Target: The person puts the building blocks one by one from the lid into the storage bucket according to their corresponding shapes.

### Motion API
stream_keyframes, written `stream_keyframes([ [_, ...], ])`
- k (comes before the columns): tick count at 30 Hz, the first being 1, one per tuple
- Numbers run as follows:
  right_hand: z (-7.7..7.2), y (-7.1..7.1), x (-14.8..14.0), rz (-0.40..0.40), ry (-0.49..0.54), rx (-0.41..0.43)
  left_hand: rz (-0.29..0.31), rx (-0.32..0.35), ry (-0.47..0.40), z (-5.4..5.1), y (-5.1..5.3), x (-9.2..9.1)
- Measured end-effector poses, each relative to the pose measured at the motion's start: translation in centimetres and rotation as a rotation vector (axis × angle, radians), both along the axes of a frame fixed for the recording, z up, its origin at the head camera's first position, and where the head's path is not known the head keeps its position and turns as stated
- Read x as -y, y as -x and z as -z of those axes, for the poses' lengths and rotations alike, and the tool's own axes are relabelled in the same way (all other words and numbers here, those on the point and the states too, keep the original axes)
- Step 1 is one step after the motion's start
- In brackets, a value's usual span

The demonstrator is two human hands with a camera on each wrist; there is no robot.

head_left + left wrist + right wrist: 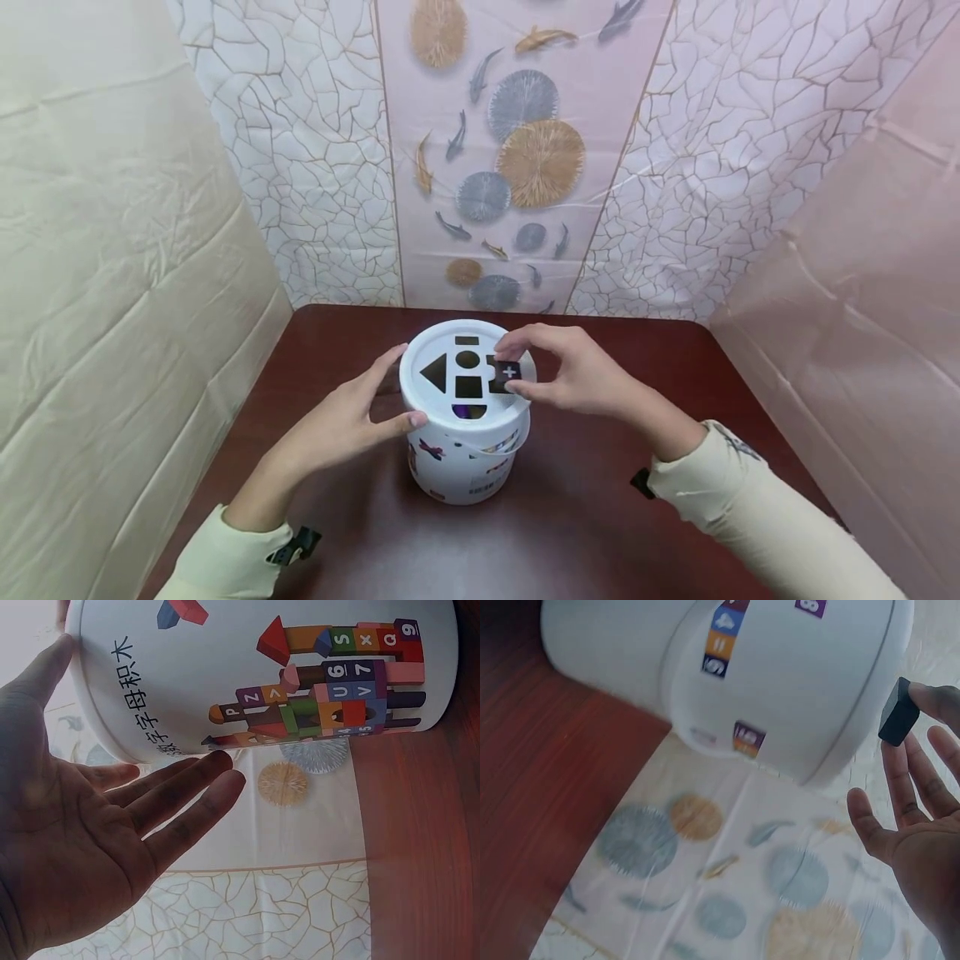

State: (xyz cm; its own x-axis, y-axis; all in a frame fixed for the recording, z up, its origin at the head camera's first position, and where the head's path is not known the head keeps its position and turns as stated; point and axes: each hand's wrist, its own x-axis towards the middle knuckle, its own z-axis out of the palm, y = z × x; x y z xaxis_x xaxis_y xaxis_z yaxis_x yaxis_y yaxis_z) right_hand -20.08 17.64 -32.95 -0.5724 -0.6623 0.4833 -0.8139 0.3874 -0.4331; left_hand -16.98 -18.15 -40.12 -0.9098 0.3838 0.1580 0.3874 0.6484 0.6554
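A white bucket stands upright on the table, printed with pictures of coloured blocks. Its white lid has several cut-out holes, among them a triangle, a circle and a square. My right hand pinches a black block with a white plus sign between thumb and fingertips, over a hole at the lid's right side. In the right wrist view that black block appears tilted beside the lid's rim. My left hand touches the lid's left edge with its thumb and fingers spread, as the left wrist view also shows.
The dark red-brown table surrounds the bucket. A thin white handle hangs at the bucket's front right. Patterned cloth rises behind the table's far edge, and pale cloth walls stand on both sides.
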Motion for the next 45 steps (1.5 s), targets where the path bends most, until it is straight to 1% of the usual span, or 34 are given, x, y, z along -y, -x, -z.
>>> stream_keyframes([
  [3, 0.1, 0.2, 1.2, -0.043, -0.01, 0.012, 0.003, 0.003, 0.0, 0.2, -0.1, -0.1],
  [7, 0.4, 0.4, 2.4, -0.084, -0.019, 0.016, 0.0, -0.007, 0.018, 0.2, -0.1, -0.3],
  [12, 0.4, 0.6, 3.6, -0.103, -0.05, 0.022, -0.003, -0.032, 0.04, 0.0, 0.0, -0.2],
  [20, 0.5, 0.9, 4.6, -0.11, -0.082, 0.045, -0.002, -0.058, 0.033, -0.2, -0.2, 0.2],
  [30, 1.0, 0.8, 4.5, -0.098, -0.092, 0.079, -0.004, -0.039, 0.036, -0.1, -0.4, -0.2],
  [38, 1.1, 0.6, 3.9, -0.072, -0.091, 0.011, 0.0, -0.076, 0.044, -0.4, -0.4, -0.3],
  [43, 1.2, 0.5, 2.9, -0.013, -0.098, -0.011, -0.012, -0.078, 0.057, -0.5, -0.5, -0.2],
  [45, 1.4, 0.3, 2.3, 0.017, -0.086, -0.029, -0.007, -0.08, 0.046, -0.4, -0.4, 0.0],
])
